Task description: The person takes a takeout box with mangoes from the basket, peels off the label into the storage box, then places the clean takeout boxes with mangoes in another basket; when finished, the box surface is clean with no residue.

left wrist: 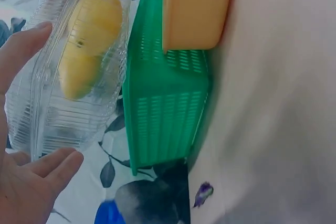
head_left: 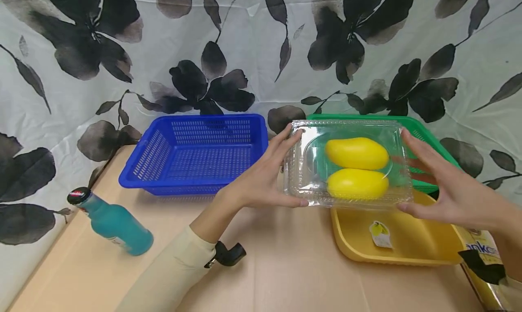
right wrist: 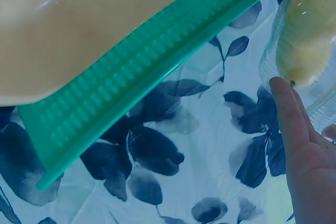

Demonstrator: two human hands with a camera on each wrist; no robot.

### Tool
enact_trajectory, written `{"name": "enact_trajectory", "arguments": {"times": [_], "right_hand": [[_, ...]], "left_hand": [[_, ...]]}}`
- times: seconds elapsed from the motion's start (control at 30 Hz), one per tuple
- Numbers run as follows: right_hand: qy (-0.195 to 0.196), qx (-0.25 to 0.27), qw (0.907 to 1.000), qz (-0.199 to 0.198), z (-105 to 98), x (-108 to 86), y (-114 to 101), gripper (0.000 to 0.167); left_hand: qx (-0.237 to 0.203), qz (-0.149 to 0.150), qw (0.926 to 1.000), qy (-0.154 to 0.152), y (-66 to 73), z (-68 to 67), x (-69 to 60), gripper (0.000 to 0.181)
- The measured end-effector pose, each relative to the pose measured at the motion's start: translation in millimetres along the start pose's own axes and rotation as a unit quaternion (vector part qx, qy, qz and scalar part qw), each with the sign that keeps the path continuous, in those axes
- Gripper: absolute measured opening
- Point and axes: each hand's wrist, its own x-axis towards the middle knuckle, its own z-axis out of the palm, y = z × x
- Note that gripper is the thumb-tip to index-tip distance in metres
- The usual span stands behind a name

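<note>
Both hands hold up a clear plastic clamshell container (head_left: 311, 180), its lid closed over two yellow mangoes (head_left: 357, 153). My left hand (head_left: 261, 176) grips the left end, fingers along the upper edge and thumb at the bottom corner. At the opposite end, my right hand (head_left: 452, 189) has its thumb by the lower corner, and some fingers pass behind the plastic. In the left wrist view the mangoes (left wrist: 86, 45) show through the ribbed side. Only part of the right hand (right wrist: 310, 150) appears in the right wrist view, its fingers against the container. The container hangs above a green basket and a yellow tub.
A blue basket (head_left: 195, 185) stands left of the container. The green basket (head_left: 424, 128) is behind it, the yellow tub (head_left: 420, 239) below, bearing a small tag. A teal bottle (head_left: 120, 226) stands at the left. A gold packet (head_left: 485, 253) lies at the right edge.
</note>
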Motion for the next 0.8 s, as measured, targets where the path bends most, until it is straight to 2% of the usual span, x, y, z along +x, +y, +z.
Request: {"name": "enact_trajectory", "arguments": {"times": [0.17, 0.3, 0.47, 0.63, 0.7, 0.8], "right_hand": [[0.017, -0.007, 0.9982, 0.057, -7, -2.3, 14, 0.136], [0.026, 0.003, 0.9956, 0.089, -5, -2.1, 20, 0.132], [0.014, 0.003, 0.9958, 0.091, -10, 4.7, 28, 0.128], [0.002, 0.029, 0.9955, 0.090, -13, 11.8, 46, 0.123], [-0.001, 0.045, 0.9942, 0.098, -15, 13.1, 51, 0.121], [-0.007, 0.061, 0.9922, 0.108, -18, 14.4, 59, 0.117]], "left_hand": [[-0.049, 0.005, 0.9988, -0.005, 0.9, 12.4, 26.0, 0.129], [-0.067, 0.007, 0.9976, -0.014, -1.1, 16.2, 36.0, 0.127], [-0.101, 0.012, 0.9948, 0.003, -6.9, 20.0, 44.8, 0.125], [-0.131, -0.001, 0.9912, 0.022, -10.1, 27.8, 54.3, 0.120], [-0.136, -0.014, 0.9904, 0.020, -8.1, 31.0, 59.2, 0.118], [-0.119, -0.031, 0.9924, 0.008, -1.9, 34.5, 68.5, 0.116]]}}
